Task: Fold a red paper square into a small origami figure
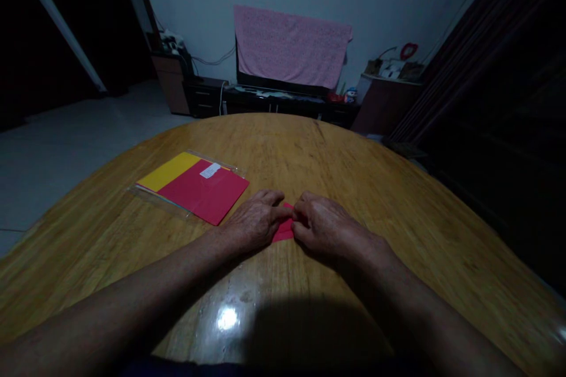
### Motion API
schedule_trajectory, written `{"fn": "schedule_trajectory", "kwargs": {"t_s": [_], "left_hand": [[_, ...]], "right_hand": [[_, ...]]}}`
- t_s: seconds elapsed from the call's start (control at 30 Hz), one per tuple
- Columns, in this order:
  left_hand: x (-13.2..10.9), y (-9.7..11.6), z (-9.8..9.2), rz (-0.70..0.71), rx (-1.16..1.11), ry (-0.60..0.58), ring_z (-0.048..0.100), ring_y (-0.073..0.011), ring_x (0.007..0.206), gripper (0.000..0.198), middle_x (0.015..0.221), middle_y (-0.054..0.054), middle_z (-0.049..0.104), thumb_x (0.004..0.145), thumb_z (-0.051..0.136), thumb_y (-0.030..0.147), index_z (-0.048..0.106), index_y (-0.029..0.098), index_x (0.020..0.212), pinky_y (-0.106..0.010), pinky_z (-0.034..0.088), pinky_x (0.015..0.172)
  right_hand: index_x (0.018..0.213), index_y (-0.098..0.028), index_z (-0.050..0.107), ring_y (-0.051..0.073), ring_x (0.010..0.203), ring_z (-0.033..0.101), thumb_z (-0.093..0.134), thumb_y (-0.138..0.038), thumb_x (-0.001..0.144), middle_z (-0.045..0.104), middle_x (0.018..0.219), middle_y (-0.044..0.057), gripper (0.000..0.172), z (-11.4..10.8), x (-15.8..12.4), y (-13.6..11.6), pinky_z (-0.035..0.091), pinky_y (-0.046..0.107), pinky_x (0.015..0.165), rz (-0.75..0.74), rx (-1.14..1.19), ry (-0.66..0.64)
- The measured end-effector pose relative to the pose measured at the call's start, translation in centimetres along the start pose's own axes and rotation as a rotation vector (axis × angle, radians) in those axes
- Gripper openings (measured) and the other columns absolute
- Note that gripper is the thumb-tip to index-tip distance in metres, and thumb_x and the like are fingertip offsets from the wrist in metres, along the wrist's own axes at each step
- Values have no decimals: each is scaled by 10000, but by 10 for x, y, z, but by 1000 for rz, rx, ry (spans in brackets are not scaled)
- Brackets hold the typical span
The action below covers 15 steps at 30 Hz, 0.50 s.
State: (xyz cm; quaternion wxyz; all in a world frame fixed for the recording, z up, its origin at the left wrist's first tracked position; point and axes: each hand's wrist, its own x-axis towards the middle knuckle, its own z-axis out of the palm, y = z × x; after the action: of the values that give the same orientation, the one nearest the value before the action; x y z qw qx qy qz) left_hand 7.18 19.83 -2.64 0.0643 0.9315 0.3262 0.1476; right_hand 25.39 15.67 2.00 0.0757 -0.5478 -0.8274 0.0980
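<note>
- Head view, middle of the picture: a small folded piece of red paper [283, 230], flat on a round wooden table top [354, 156], right between the two hands, with part of it hidden under the fingers.
- Left hand [252, 222]: fingers close together and curled in, tips on the near edge of the red paper, in a narrow pinch.
- Right hand [326, 226]: same narrow pinch, fingers bent over the other edge of the red paper, no wide spread.
- Feel of the red paper, as a best guess: very light, thin and soft, easy to bend and crease, easy to tear with a hard pull, and maybe a bit slippery on the shiny wood.
- Best place to take hold, as a best guess: the edges, between finger and thumb tips, with the paper kept flat against the table.
- Just beside the left hand: a clear plastic bag [150, 197] lying flat, with a yellow sheet [168, 171] and a big red sheet [207, 194] inside, plus a small white label [210, 170] on top.
- Far past the table: a pink cloth [292, 47] hanging over a dark flat thing, above a low black cabinet [265, 103], and a dark curtain [460, 65] off to the right.
</note>
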Motion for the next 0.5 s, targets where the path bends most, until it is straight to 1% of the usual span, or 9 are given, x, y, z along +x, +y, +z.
{"fn": "schedule_trajectory", "kwargs": {"t_s": [0.1, 0.17, 0.27, 0.33, 0.4, 0.43, 0.5], "left_hand": [[13, 4, -9, -48, -55, -112, 585, -243, 1056, 306, 1099, -80, 604, 913, 461, 216, 705, 293, 1080, -396, 484, 902], [20, 9, -13, -131, -92, -176, 620, -235, 978, 275, 1047, -76, 620, 884, 494, 211, 735, 285, 994, -383, 498, 866], [23, 16, -16, -187, -114, -199, 628, -242, 969, 258, 1041, -89, 632, 844, 518, 186, 746, 247, 950, -371, 507, 848], [18, 19, -13, -176, -139, -151, 607, -241, 1042, 282, 1086, -85, 627, 852, 497, 180, 733, 250, 990, -364, 498, 881], [10, 20, -8, -166, -110, -56, 576, -245, 1104, 293, 1131, -91, 616, 877, 468, 186, 718, 233, 1023, -381, 480, 930], [6, 19, -5, -157, -86, -6, 563, -250, 1124, 287, 1152, -99, 611, 898, 460, 215, 715, 223, 1029, -399, 465, 958], [1, 16, 2, -127, -75, 48, 536, -254, 1173, 294, 1235, -115, 579, 920, 462, 255, 689, 212, 1101, -411, 440, 1000]], "right_hand": [[670, -195, 538, 146, 624, 486, 533, -161, 756, 562, 753, 45, 92, -4, 7, 2, 333, 290, 538, 88, 29, -59], [709, -198, 546, 154, 632, 491, 558, -164, 733, 568, 749, 44, 44, -2, 8, 4, 335, 289, 537, 126, 39, -69], [757, -194, 546, 161, 649, 489, 562, -185, 761, 566, 786, 53, 18, 7, 4, 7, 350, 296, 555, 116, 25, -43], [749, -186, 533, 164, 694, 494, 524, -155, 793, 555, 813, 59, 54, 15, -1, 8, 375, 305, 608, 34, -6, 52], [786, -179, 531, 172, 770, 504, 490, -131, 822, 549, 849, 64, 73, 22, -6, 9, 400, 310, 681, -41, -12, 159], [787, -180, 528, 174, 785, 502, 489, -131, 826, 545, 854, 63, 74, 25, -8, 10, 403, 310, 692, -55, -7, 183], [793, -180, 527, 176, 799, 499, 500, -133, 821, 541, 866, 62, 61, 28, -11, 11, 409, 309, 702, -65, 10, 201]]}}
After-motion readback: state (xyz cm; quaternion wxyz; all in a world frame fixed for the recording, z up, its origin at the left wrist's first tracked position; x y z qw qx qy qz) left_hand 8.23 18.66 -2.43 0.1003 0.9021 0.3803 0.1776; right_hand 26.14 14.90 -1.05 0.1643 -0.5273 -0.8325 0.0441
